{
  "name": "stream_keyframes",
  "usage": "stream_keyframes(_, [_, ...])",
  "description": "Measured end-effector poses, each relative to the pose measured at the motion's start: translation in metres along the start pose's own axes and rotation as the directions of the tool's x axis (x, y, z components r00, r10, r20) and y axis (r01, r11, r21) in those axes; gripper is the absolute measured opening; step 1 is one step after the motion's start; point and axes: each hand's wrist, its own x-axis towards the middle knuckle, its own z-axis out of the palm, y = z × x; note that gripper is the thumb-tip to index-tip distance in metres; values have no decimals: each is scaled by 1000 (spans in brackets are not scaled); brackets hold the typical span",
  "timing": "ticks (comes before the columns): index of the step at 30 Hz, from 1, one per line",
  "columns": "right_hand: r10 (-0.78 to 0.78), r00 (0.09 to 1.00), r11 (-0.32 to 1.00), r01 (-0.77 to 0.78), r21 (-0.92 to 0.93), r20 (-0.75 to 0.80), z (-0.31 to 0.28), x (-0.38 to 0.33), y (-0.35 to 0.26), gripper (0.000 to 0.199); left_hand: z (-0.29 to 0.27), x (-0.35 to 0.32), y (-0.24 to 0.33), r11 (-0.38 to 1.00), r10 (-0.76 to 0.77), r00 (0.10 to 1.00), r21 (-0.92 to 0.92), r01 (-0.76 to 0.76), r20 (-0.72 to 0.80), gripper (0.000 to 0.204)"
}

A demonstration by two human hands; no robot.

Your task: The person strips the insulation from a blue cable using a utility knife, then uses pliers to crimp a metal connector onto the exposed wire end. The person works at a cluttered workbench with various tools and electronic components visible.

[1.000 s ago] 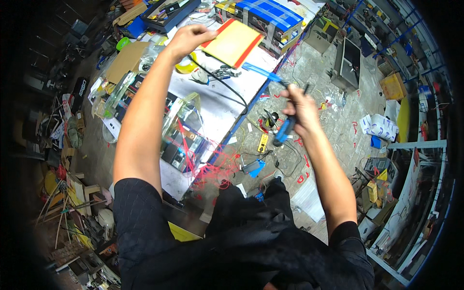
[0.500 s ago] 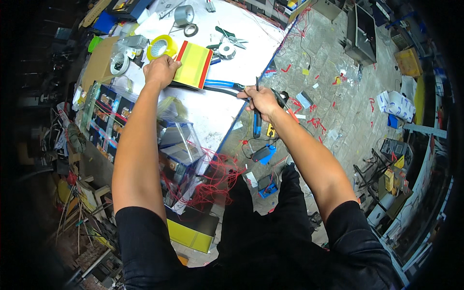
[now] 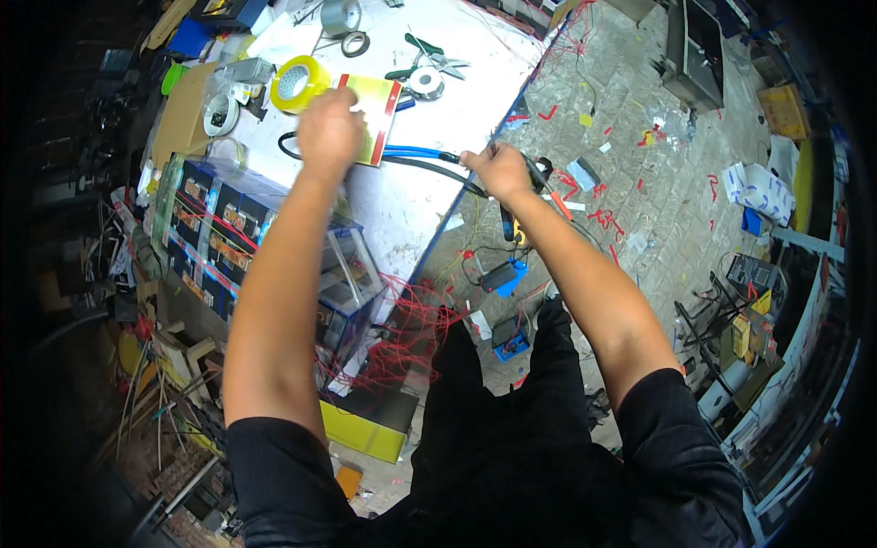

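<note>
My left hand, smeared by motion, is over a yellow card with red edges on the white table; its grip cannot be made out. My right hand is closed at the table's right edge, its thumb and fingertips pinching the dark end of a blue cable. A black cable runs just below the blue one and passes under that hand. Below the right palm hangs a dark tool handle, mostly hidden by the hand and wrist.
Tape rolls, pliers and a white spool lie beyond the card. A clear-sided case of blue-and-black units stands left, with tangled red wire beside it. Red scraps litter the floor at right.
My left hand has shifted right across the card, away from its left edge. The right hand has turned, and the blue-handled knife once showing below it is now mostly out of sight.
</note>
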Motion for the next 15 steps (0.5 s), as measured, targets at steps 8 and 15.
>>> stream_keyframes(8, [-33, 998, 946, 48, 320, -52, -23, 13, 15, 30, 49, -47, 105, 992, -33, 975, -111, 59, 220, 15])
stream_keyframes(15, [-104, 993, 881, 116, 458, -51, -46, 63, -47, 20, 66, -41, 105, 980, -107, 966, -137, 142, 235, 17])
